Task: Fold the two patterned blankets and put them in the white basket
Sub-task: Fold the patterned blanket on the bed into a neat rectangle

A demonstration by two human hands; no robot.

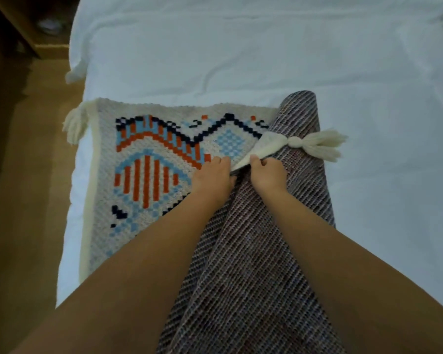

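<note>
The blanket [149, 159] lies on the bed [241, 60], filling the centre and lower left of the frame. Its patterned face of orange, blue and navy is up on the left. Its right part is turned over on itself, so the dull striped back [253, 251] runs from the middle down to the bottom edge.

Both hands meet at the centre of the frame on the turned-over corner. The right hand [269, 172] pinches the cream border just behind the tassel [315, 144], thumb and fingers closed on the cloth. The left hand [212, 175] sits just beside it with fingers curled down at the same edge, apparently gripping it too. A second tassel [73, 126] hangs off the blanket's far-left corner.

This looks like a thick crocheted knit: soft, limp and fairly weighty, with enough surface grip not to slide. It will probably sag and stretch if lifted by one point, and a tassel would likely pull loose under load. The better hold is the border at the corners, hands spread wide apart, letting the bed carry the weight during each fold.

The white basket is not in view, and I cannot pick out a second patterned blanket.
</note>
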